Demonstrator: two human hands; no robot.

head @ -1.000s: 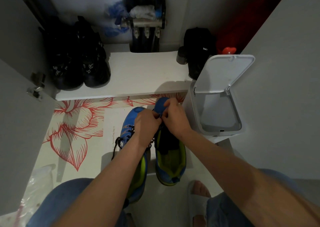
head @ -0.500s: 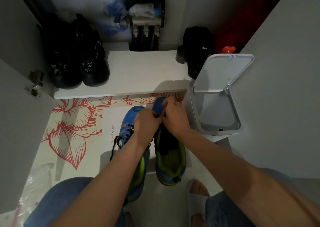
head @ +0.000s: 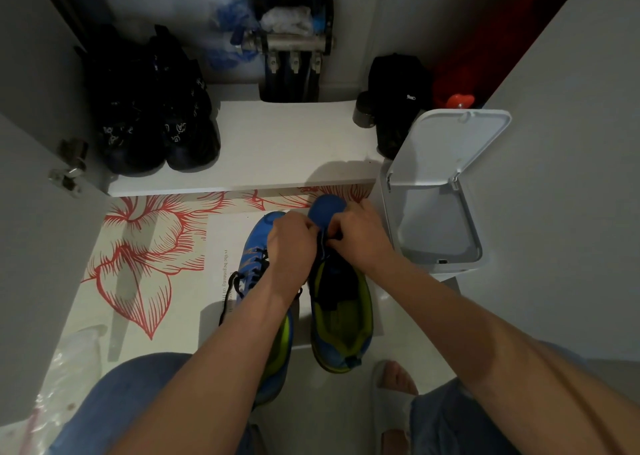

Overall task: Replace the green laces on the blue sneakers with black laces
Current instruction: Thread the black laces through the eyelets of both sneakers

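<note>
Two blue sneakers with yellow-green linings stand side by side on the floor, toes away from me. The left sneaker point(head: 257, 257) carries a black lace point(head: 239, 281) whose loose end trails off its left side. Over the front eyelets of the right sneaker point(head: 341, 319) both my hands meet. My left hand point(head: 294, 243) has its fingers curled and pinches at the lace area near the toe. My right hand point(head: 360, 236) pinches there too. What they pinch is hidden by the fingers and looks dark. No green lace is in view.
A white bin point(head: 436, 212) with its lid raised stands right of the shoes. A white shelf point(head: 277, 149) beyond holds black shoes point(head: 156, 122) at left and a black bag point(head: 398, 97) at right. A red-flower mat point(head: 145, 253) covers the floor; clear plastic point(head: 65, 368) lies at lower left.
Both hands stay at the toe end of the right sneaker, with only small finger movements. The shoes have not moved.
</note>
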